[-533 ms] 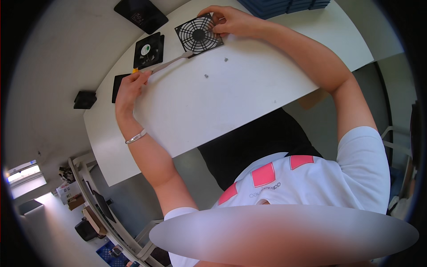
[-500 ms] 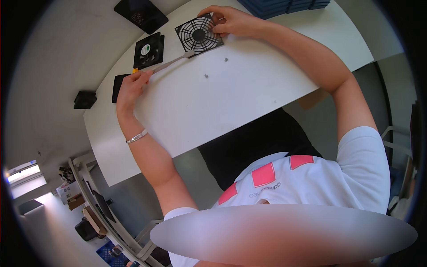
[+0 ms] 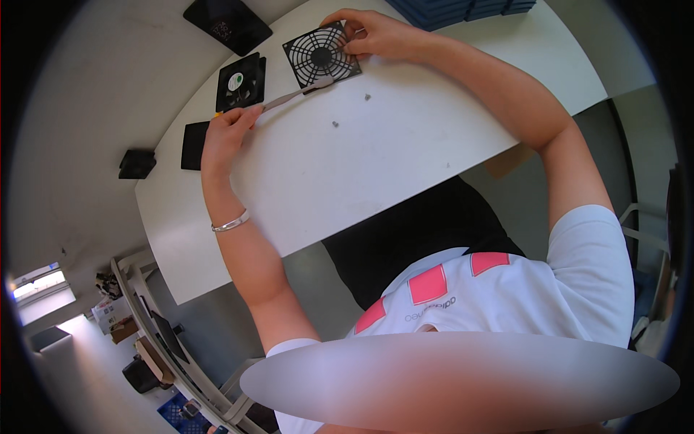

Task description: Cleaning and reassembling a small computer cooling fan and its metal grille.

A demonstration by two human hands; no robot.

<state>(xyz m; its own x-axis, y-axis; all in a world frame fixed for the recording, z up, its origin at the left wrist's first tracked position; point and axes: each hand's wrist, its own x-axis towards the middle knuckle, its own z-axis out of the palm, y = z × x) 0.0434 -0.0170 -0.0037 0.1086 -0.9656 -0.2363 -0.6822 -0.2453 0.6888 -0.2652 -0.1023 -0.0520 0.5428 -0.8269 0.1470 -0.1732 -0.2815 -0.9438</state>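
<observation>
My left hand (image 3: 230, 134) is closed on a long, thin grey tool (image 3: 293, 94), whose flat tip lies at the lower edge of a black square fan grille (image 3: 320, 56). My right hand (image 3: 365, 36) grips the grille's right edge. A black fan (image 3: 238, 81) with a pale round label lies left of the grille. A dark flat square piece (image 3: 191, 148) is beside my left hand, along with a small yellow item (image 3: 217, 114), mostly hidden. Two small metal pieces (image 3: 335, 124) lie apart on the white table (image 3: 361, 173), below the grille.
A black tablet-like device (image 3: 228, 23) lies at the back left, a dark square object (image 3: 136, 163) off the table's left side. Blue stacked trays (image 3: 455, 11) stand at the back right. A cluttered desk (image 3: 144, 318) with a monitor is at lower left.
My left hand and the grey tool have moved to the right, the tool's tip sliding along the grille's lower edge. My right hand has barely moved.
</observation>
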